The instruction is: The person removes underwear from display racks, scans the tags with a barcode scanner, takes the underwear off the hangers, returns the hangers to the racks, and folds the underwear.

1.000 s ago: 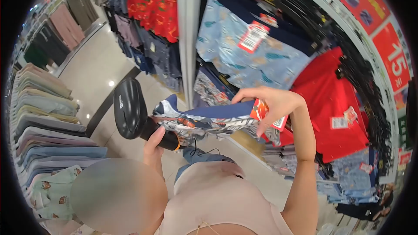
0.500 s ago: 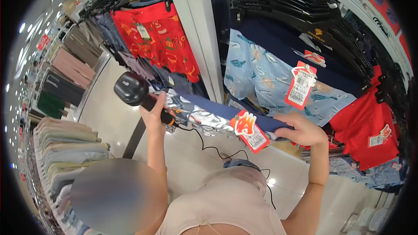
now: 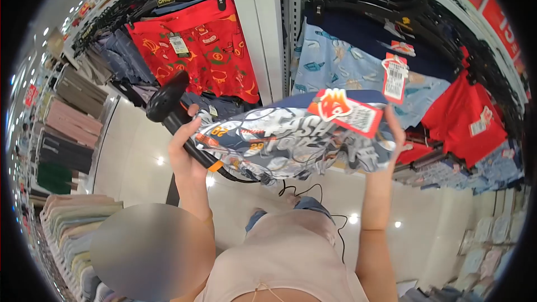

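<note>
My left hand (image 3: 187, 148) is closed round the handle of a black corded handheld steamer (image 3: 166, 100), whose rounded head points up and left. The fingers of that hand also touch the left end of a pair of printed boxer shorts (image 3: 263, 140). These are navy, white and grey with orange numbers, and they stretch sideways between my hands. At their right end, my right hand (image 3: 396, 134) grips the fabric, its fingers partly hidden behind the cloth. A red and white price tag (image 3: 358, 117) lies across the waistband near that hand.
Red patterned shorts (image 3: 196, 50) hang on the rack ahead, left of a white post (image 3: 257, 33). Light blue shorts (image 3: 330, 61) and red shorts (image 3: 464, 117) hang right of it. Folded-over garments (image 3: 78, 218) line the lower left. A black cord (image 3: 339, 240) trails across the floor.
The shorts have been raised and turned, so more of their printed front shows. My right hand has moved up to their right end. The steamer's head has tilted further up.
</note>
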The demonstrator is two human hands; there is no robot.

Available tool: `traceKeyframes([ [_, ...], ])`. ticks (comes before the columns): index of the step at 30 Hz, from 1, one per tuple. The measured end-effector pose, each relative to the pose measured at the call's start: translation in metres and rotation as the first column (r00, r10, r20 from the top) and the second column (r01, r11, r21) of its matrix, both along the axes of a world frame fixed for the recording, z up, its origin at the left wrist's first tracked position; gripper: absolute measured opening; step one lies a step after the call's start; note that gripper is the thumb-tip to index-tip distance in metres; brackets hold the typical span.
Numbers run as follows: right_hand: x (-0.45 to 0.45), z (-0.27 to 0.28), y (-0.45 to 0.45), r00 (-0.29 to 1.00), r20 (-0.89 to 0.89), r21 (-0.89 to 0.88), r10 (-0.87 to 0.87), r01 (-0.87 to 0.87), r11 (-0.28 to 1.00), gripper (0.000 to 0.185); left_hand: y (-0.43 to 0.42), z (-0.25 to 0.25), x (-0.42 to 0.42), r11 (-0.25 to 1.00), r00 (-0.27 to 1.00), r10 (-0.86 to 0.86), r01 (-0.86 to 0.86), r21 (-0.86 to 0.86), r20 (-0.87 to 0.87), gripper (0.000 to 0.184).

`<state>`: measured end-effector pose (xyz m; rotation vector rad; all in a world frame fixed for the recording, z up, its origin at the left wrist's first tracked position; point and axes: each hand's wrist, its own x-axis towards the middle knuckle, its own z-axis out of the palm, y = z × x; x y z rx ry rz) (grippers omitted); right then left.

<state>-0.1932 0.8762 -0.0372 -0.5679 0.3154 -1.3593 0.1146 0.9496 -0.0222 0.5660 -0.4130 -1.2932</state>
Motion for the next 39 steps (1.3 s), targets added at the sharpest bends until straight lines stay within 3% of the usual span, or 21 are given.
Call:
traceKeyframes([
  [2, 0.03, -0.004, 0.014, 0.975, -0.127, -0.051, -0.185, 0.179, 0.982, 0.032, 0.009, 0.007, 0.011, 0.996, 0.997, 0.072, -0.073, 0.043, 0.032, 0.027],
  [3, 0.038, -0.007, 0.017, 0.898, -0.332, -0.156, -0.29, 0.251, 0.955, 0.025, 0.015, 0.008, 0.021, 0.988, 0.989, 0.132, -0.137, 0.075, 0.068, 0.025],
  [5, 0.047, -0.001, 0.033, 0.852, -0.385, -0.159, -0.355, 0.317, 0.935, 0.024, 0.026, 0.002, 0.052, 0.983, 0.978, 0.18, -0.183, 0.022, 0.105, 0.028],
  [6, 0.049, 0.002, 0.039, 0.824, -0.415, -0.165, -0.385, 0.348, 0.923, 0.024, 0.034, 0.006, 0.066, 0.997, 0.992, 0.081, -0.081, -0.005, 0.093, 0.027],
  [7, 0.047, 0.002, 0.042, 0.836, -0.359, -0.318, -0.415, 0.309, 0.896, 0.023, 0.043, 0.006, 0.074, 0.996, 0.993, 0.086, -0.086, -0.007, 0.082, 0.027],
  [9, 0.062, 0.004, 0.065, 0.731, -0.431, -0.397, -0.528, 0.372, 0.839, 0.023, 0.059, 0.006, 0.083, 0.989, 0.986, 0.143, -0.14, -0.038, 0.087, 0.024],
  [10, 0.07, 0.008, 0.076, 0.671, -0.461, -0.439, -0.58, 0.395, 0.807, 0.023, 0.063, -0.003, 0.094, 0.992, 0.997, 0.059, -0.054, -0.111, 0.045, 0.023],
  [11, 0.072, 0.013, 0.089, 0.757, -0.47, -0.453, -0.453, 0.234, 0.86, 0.024, 0.067, -0.008, 0.106, 0.994, 0.999, 0.048, -0.045, -0.102, 0.022, 0.023],
  [14, 0.066, 0.018, 0.112, 0.644, -0.536, -0.451, -0.545, 0.327, 0.83, 0.024, 0.083, -0.008, 0.124, 0.997, 1.0, 0.004, -0.005, -0.071, -0.017, 0.021],
  [15, 0.069, 0.02, 0.122, 0.663, -0.528, -0.432, -0.531, 0.329, 0.84, 0.022, 0.087, -0.006, 0.126, 0.998, 0.999, -0.014, 0.012, -0.068, -0.029, 0.02],
  [16, 0.073, 0.023, 0.132, 0.638, -0.552, -0.464, -0.537, 0.3, 0.833, 0.021, 0.091, -0.007, 0.125, 0.999, 1.0, 0.025, -0.024, -0.032, 0.006, 0.02],
  [18, 0.087, 0.031, 0.153, 0.587, -0.596, -0.521, -0.548, 0.237, 0.82, 0.021, 0.1, -0.026, 0.135, 0.985, 0.994, -0.092, 0.1, -0.141, 0.067, 0.026],
  [20, 0.095, 0.044, 0.17, 0.578, -0.674, -0.477, -0.461, 0.136, 0.868, 0.024, 0.108, -0.052, 0.139, 0.999, 0.977, 0.015, -0.008, -0.036, 0.21, 0.047],
  [22, 0.104, 0.064, 0.182, 0.55, -0.736, -0.465, -0.396, 0.015, 0.885, 0.023, 0.124, -0.053, 0.136, 0.975, 0.933, -0.218, 0.219, 0.026, 0.286, 0.055],
  [24, 0.11, 0.078, 0.185, 0.348, -0.825, -0.518, -0.444, -0.155, 0.841, 0.021, 0.139, -0.074, 0.128, 0.976, 0.912, -0.214, 0.218, 0.029, 0.35, 0.058],
  [26, 0.127, 0.102, 0.19, 0.098, -0.861, -0.5, -0.498, -0.332, 0.8, 0.021, 0.156, -0.131, 0.137, 0.937, 0.897, -0.336, 0.287, 0.199, 0.287, 0.058],
  [27, 0.137, 0.107, 0.191, -0.037, -0.794, -0.542, -0.607, -0.411, 0.733, 0.024, 0.167, -0.149, 0.133, 0.928, 0.89, -0.349, 0.285, 0.242, 0.292, 0.059],
  [30, 0.158, 0.127, 0.197, -0.206, -0.519, -0.557, -0.83, -0.655, 0.511, 0.031, 0.189, -0.195, 0.124, 0.858, 0.853, -0.452, 0.337, 0.388, 0.261, 0.054],
  [31, 0.162, 0.129, 0.198, -0.168, -0.525, -0.546, -0.834, -0.685, 0.482, 0.038, 0.195, -0.192, 0.124, 0.788, 0.797, -0.55, 0.396, 0.471, 0.249, 0.051],
  [35, 0.178, 0.152, 0.212, -0.15, -0.694, -0.37, -0.704, -0.765, 0.527, 0.037, 0.184, -0.178, 0.112, 0.88, 0.789, -0.468, 0.455, 0.132, 0.399, 0.056],
  [39, 0.183, 0.15, 0.213, -0.182, -0.671, -0.384, -0.718, -0.743, 0.548, 0.039, 0.162, -0.14, 0.082, 0.801, 0.738, -0.405, 0.571, -0.18, 0.54, 0.056],
])
